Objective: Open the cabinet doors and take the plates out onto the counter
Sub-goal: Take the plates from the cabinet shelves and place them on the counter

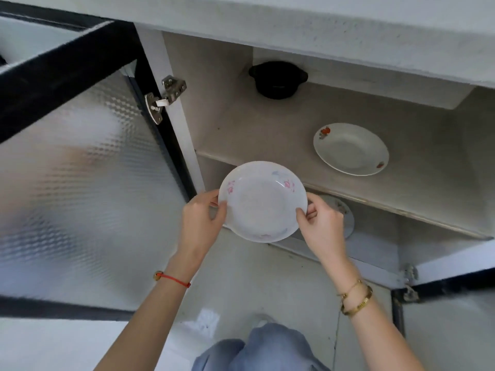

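Note:
A white plate with pink flowers (pixel 262 202) is held in front of the open under-counter cabinet, just below the shelf's front edge. My left hand (pixel 203 218) grips its left rim and my right hand (pixel 321 223) grips its right rim. On the cabinet shelf (pixel 267 135) lies a second white plate with red fruit marks (pixel 351 148). Another plate (pixel 345 218) on the lower level shows partly behind my right hand. The left frosted-glass door (pixel 80 170) stands wide open.
A black pot (pixel 277 79) sits at the back of the shelf. The counter's underside and edge (pixel 321 28) run across the top. The right door (pixel 450 317) is open at the lower right. My knees (pixel 257 352) are over the pale floor.

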